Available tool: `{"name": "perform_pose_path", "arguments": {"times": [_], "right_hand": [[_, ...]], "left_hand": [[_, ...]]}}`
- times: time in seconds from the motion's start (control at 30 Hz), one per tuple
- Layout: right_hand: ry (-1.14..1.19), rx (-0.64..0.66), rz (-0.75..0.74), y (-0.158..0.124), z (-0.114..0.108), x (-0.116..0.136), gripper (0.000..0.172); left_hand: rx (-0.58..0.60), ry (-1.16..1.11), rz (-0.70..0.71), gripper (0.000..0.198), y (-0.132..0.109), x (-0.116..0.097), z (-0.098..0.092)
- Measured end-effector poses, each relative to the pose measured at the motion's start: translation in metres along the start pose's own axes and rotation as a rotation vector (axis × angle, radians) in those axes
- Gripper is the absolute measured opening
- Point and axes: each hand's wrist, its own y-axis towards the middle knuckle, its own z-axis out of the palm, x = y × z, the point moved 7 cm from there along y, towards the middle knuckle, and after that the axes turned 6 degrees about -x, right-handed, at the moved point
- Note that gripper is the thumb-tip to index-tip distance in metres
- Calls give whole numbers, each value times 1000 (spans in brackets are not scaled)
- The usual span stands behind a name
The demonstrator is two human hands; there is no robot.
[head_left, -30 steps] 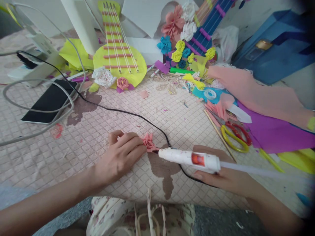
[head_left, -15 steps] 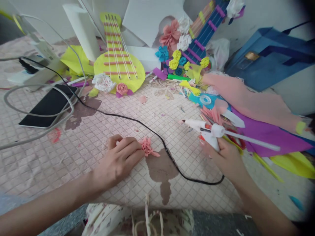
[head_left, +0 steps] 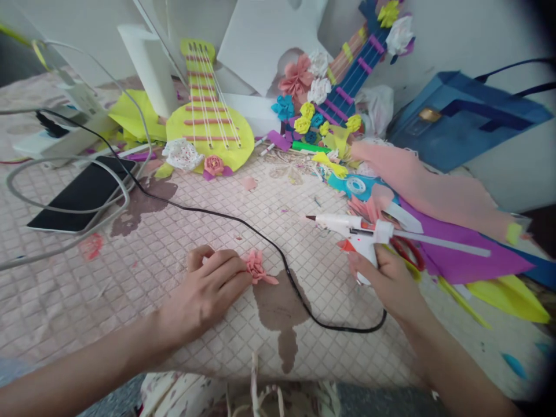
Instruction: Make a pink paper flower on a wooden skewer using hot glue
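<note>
My left hand (head_left: 212, 286) rests low over the tablecloth, its fingers closed on a small pink paper flower (head_left: 257, 267) whose petals stick out to the right. In my right hand (head_left: 393, 284) is a white hot glue gun (head_left: 347, 223), gripped by its handle. Its dark nozzle points left, and a clear glue stick (head_left: 452, 242) juts from the back. The gun's black cord (head_left: 243, 220) crosses the table between my hands and loops by my right wrist. My left fingertips are partly hidden behind the hand.
A yellow paper guitar (head_left: 208, 124) and a blue one (head_left: 347, 92) with paper flowers lean at the back. A phone (head_left: 82, 194) and power strip (head_left: 65, 136) lie left. Purple paper (head_left: 464, 240), red-handled scissors (head_left: 408, 252), paper scraps and a blue bag (head_left: 460, 121) are right.
The glue gun in my right hand has moved slightly left and its nozzle is more level. My left hand keeps hold of the flower. The whole view has shifted a little.
</note>
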Motion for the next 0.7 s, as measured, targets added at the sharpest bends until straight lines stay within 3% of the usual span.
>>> {"name": "perform_pose_path", "arguments": {"times": [0.2, 0.33, 0.5, 0.6, 0.7], "right_hand": [[171, 24, 100, 48, 22, -11, 36], [118, 43, 18, 72, 36, -12, 37], [-374, -112, -365, 75, 34, 13, 26], [-717, -180, -489, 66, 34, 18, 28], [-940, -152, -565, 56, 37, 18, 30]], "left_hand": [[-32, -10, -31, 18, 3, 0, -1], [-58, -20, -16, 27, 6, -3, -4], [-45, -19, -22, 29, 7, -2, -5], [-62, -8, -17, 29, 7, -2, -6], [-53, -4, -10, 33, 8, -2, -6]]}}
